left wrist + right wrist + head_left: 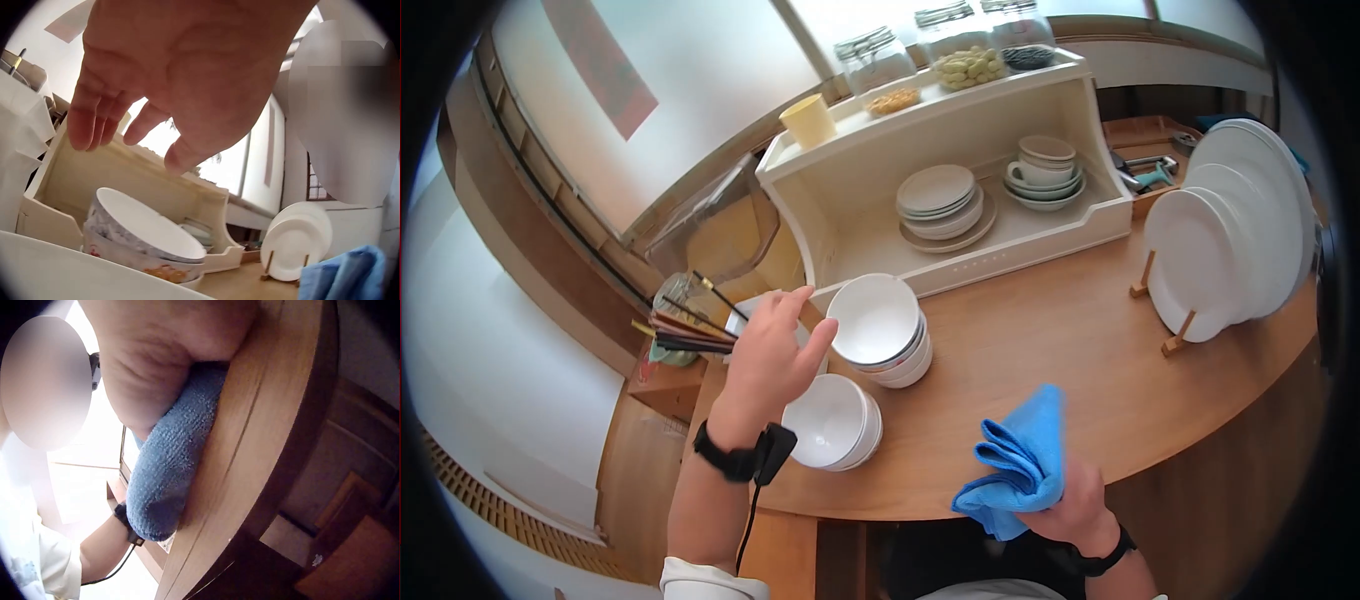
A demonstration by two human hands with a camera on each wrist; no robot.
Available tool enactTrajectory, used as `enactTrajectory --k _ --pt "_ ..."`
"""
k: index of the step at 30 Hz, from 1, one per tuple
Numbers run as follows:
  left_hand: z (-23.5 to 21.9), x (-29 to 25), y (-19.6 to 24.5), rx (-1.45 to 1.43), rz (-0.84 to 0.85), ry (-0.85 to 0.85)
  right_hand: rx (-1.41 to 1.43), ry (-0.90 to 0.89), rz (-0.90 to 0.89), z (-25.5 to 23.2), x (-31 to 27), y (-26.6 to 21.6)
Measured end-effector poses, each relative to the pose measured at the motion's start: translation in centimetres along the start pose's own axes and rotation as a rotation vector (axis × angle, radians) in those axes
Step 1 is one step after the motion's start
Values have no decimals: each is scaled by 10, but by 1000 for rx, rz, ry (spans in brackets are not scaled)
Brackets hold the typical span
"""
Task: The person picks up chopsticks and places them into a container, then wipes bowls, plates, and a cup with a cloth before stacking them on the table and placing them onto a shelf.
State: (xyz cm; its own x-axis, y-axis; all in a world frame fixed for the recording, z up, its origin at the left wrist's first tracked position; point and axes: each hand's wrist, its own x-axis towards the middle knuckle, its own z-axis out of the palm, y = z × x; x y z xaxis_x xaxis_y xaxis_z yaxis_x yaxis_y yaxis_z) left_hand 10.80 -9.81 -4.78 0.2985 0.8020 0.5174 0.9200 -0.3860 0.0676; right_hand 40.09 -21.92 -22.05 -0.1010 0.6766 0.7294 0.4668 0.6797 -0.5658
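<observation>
Blue cloth was bunched in the right hand, lower right of the head view; the empty left hand, fingers spread, hung near stacked bowls left of centre. Wiping seemed in hand, probably calling next for pressure along the tabletop.

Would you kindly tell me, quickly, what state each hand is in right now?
Left hand: open, holding nothing.
Right hand: closed, holding the blue cloth.
</observation>
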Motion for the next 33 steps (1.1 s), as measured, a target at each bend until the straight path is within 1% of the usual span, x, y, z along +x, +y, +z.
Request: enactTrajectory --k 1,2,3,4,6,7,11,13,14,16,18,20,21,22,23,24,26,27,28,30,31,32,33 --pt "12 7 -8 -8 26 3 8 -16 -28 -5 2 0" --pt "24 14 -16 88 -28 -76 -12 2 -25 -5 -1 2" --pt "32 20 -21 184 -87 -153 50 9 25 -2 -4 5" --pt "37 26 -21 176 -73 -144 116 13 71 0 -5 5" --pt "39 36 -21 133 -212 -410 91 16 82 -3 -4 2" --pt "37 40 -19 77 -245 -496 78 14 91 -4 -2 0" --pt "42 37 -27 37 -229 -469 3 -25 108 -7 1 -6" --pt "45 29 -30 -35 -91 -203 29 -10 108 -5 3 -6" --pt "44 26 -28 -37 -91 -198 54 10 114 -5 4 -7" --pt "35 21 -21 -58 6 24 46 -5 131 -7 5 -8" --pt "18 16 -10 -97 -8 70 35 -22 140 -9 7 -8" --pt "-3 7 4 -135 -27 119 290 -86 256 -10 9 -6" --pt "-13 -1 13 -172 46 164 286 -90 245 -8 13 -10" --pt "-20 -11 24 -207 115 209 512 8 338 -4 17 -18" --pt "-24 -22 36 -219 172 222 739 103 430 -2 21 -22" --pt "-25 -36 49 -229 227 232 738 89 425 -1 21 -22" --pt "-12 -69 76 -316 464 226 645 -111 345 5 21 -21" --pt "-11 -94 92 -339 422 189 697 17 284 8 38 -39" --pt "-10 -115 105 -364 379 154 757 56 440 15 36 -31" --pt "-8 -130 113 -398 378 176 954 153 518 23 31 -21" --pt "-3 -127 111 -623 441 180 711 117 438 18 35 -25" --pt "-11 -122 116 -619 430 194 791 201 407 17 39 -36" --pt "-24 -117 123 -716 400 135 538 134 276 8 41 -44"
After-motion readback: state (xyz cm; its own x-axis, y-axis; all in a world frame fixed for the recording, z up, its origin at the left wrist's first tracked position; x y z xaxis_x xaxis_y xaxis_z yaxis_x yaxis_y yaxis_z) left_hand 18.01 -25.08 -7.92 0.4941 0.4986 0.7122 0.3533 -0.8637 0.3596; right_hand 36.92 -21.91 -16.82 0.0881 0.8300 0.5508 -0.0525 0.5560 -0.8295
